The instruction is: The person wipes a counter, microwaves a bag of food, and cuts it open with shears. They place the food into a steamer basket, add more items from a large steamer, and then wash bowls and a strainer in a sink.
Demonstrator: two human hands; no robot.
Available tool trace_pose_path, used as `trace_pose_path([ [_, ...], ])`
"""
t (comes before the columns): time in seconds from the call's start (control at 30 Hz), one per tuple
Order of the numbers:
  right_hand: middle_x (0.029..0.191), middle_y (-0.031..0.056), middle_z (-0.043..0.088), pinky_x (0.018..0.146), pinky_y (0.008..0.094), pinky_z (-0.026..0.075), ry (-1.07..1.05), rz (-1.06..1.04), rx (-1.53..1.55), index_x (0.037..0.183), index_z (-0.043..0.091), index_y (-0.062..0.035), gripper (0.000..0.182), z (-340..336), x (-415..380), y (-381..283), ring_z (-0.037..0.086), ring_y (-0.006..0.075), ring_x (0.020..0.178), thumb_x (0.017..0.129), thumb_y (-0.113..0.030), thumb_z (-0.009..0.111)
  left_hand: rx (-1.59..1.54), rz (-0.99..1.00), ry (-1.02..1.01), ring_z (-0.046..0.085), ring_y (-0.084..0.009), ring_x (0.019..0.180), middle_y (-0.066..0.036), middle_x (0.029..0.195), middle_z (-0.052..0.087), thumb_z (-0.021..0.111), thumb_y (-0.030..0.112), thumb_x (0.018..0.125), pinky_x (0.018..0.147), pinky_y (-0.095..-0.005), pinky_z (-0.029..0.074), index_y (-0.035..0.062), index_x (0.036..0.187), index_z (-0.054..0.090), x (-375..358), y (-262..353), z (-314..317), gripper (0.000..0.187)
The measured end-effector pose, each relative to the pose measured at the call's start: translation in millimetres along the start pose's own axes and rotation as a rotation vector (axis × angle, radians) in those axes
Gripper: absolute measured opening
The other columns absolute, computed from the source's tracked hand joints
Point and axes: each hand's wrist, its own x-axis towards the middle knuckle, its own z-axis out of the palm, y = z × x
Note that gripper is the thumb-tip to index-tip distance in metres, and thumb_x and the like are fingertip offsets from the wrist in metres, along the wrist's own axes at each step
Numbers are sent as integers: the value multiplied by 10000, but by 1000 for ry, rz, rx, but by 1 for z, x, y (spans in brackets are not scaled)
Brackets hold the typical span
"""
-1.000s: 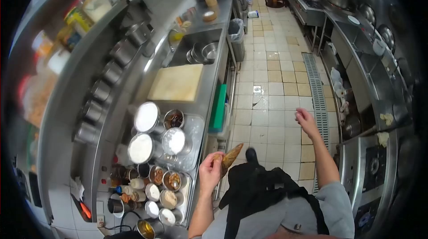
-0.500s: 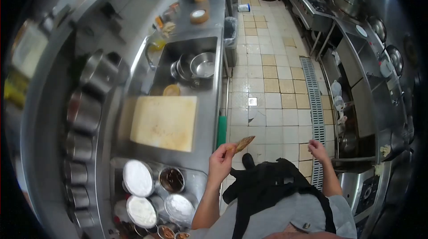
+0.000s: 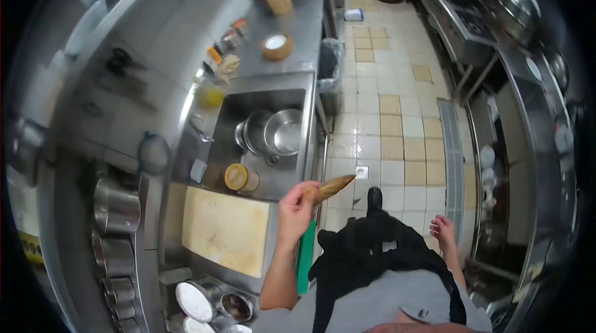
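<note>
My left hand grips a long brown tapered piece of food, held out over the front edge of the steel counter by the sink. In the sink lie steel bowls and a small round tan container. A pale cutting board rests on the counter just left of that hand. My right hand hangs at my side over the tiled floor, fingers loosely apart, holding nothing.
Round lidded containers sit at the counter's near end. Steel canisters line the wall shelf at left. A bagged bin stands past the sink. A floor drain grate and cooking stations run along the right.
I have walked forward along the counter: the lidded containers slid back toward me and the sink came alongside. My right hand dropped from raised to my side. The left still holds the food.
</note>
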Motion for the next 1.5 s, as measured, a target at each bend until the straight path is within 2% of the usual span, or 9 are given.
trace_pose_path([
  [0.37, 1104, 102, 688, 771, 292, 537, -499, -567, -499, 1275, 607, 7, 381, 302, 229, -321, 666, 166, 907, 989, -244, 616, -5, -127, 247, 598, -70, 869, 11, 938, 672, 600, 143, 1020, 773, -222, 485, 20, 1082, 693, 219, -11, 0, 166],
  [0.5, 1098, 122, 694, 782, 309, 542, -630, -528, -515, 1266, 614, 2, 364, 387, 247, -338, 669, 182, 903, 985, -228, 617, -59, -47, 282, 626, -88, 917, -21, 969, 702, 611, 129, 1011, 833, -247, 497, 16, 1073, 697, 316, -52, -20, 155],
  [0.63, 864, 135, 684, 752, 353, 545, -734, -784, -1160, 1221, 624, 7, 333, 414, 281, -334, 673, 182, 829, 964, -205, 629, 104, -53, 224, 636, -86, 895, -35, 970, 717, 607, 117, 998, 811, -261, 521, 19, 1090, 704, 431, -98, -43, 166],
  [0.77, 1068, 185, 710, 870, 374, 542, -814, -595, -1032, 1250, 622, 17, 355, 404, 341, -332, 696, 260, 1010, 949, -169, 641, 270, -53, 218, 684, -238, 1055, -118, 1137, 727, 612, 71, 949, 937, -354, 528, 57, 1157, 708, 516, -109, -61, 230],
  [0.97, 1075, 98, 680, 699, 303, 511, -535, -231, -809, 1325, 560, 5, 388, 458, 342, -385, 653, 171, 844, 1001, -205, 602, 475, 108, 184, 605, -293, 1237, -149, 1323, 645, 661, 120, 945, 1041, -395, 485, 97, 1261, 674, 566, -129, -88, 317],
  [1.07, 1076, 105, 677, 721, 299, 519, -623, -303, -815, 1330, 555, 27, 399, 477, 357, -381, 652, 166, 858, 1005, -199, 606, 134, 116, 717, 509, -225, 1353, -173, 1434, 562, 633, 137, 978, 1084, -361, 434, 44, 1382, 573, 562, -84, -159, 419],
  [1.13, 1076, 104, 677, 727, 299, 520, -704, -370, -835, 1330, 552, 35, 398, 490, 363, -377, 652, 164, 859, 1005, -191, 603, 366, 470, 1266, 622, -187, 1077, -133, 1269, 649, 629, 78, 969, 957, -331, 490, -3, 1363, 562, 582, -70, -251, 408],
  [1.27, 1072, 104, 670, 723, 291, 518, -796, -522, -931, 1331, 547, 44, 379, 532, 342, -410, 650, 158, 852, 1013, -160, 580, -128, 696, 1738, 525, -135, 943, -24, 1014, 579, 642, 71, 951, 906, -323, 456, 13, 1198, 536, 601, -1, -409, 275],
  [1.5, 1078, 119, 666, 752, 294, 525, -760, -503, -847, 1340, 542, 42, 364, 577, 341, -419, 647, 165, 872, 1019, -129, 566, -77, 650, 1505, 558, -172, 947, -62, 996, 560, 627, 129, 955, 840, -352, 459, 12, 1149, 504, 602, 84, -452, 258],
])
